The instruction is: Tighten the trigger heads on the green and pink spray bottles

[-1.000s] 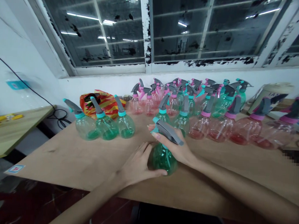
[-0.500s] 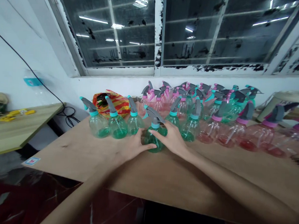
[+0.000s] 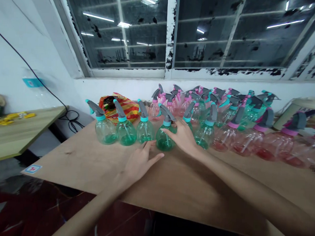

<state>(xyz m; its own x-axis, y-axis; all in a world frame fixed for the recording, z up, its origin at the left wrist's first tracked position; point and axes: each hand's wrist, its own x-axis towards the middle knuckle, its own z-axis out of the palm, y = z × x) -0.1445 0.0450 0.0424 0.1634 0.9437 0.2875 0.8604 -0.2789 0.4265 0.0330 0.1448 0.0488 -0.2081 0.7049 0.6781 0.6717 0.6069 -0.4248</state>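
Observation:
A green spray bottle [image 3: 163,141] with a grey trigger head and turquoise collar stands upright on the wooden table, green liquid at its bottom. My right hand [image 3: 184,138] grips its right side, thumb across the front and fingers partly hidden behind. My left hand [image 3: 140,162] is in front and to the left, apart from the bottle, with its fingers spread and nothing held. Left of the gripped bottle stand three similar ones, the nearest a green spray bottle [image 3: 145,131]. To its right another green spray bottle [image 3: 203,137] stands upright.
Pink spray bottles [image 3: 246,141] continue the row rightward. More pink and green bottles crowd behind, near the wall. A red-and-yellow bag [image 3: 126,109] lies at the back left. A side table [image 3: 21,136] with yellow pieces is at left; the wooden table's [image 3: 74,177] front edge lies nearest me.
My left hand has let go of the bottle and drawn back toward me. The bottle has shifted slightly back, into line with the row. My right hand stays at it.

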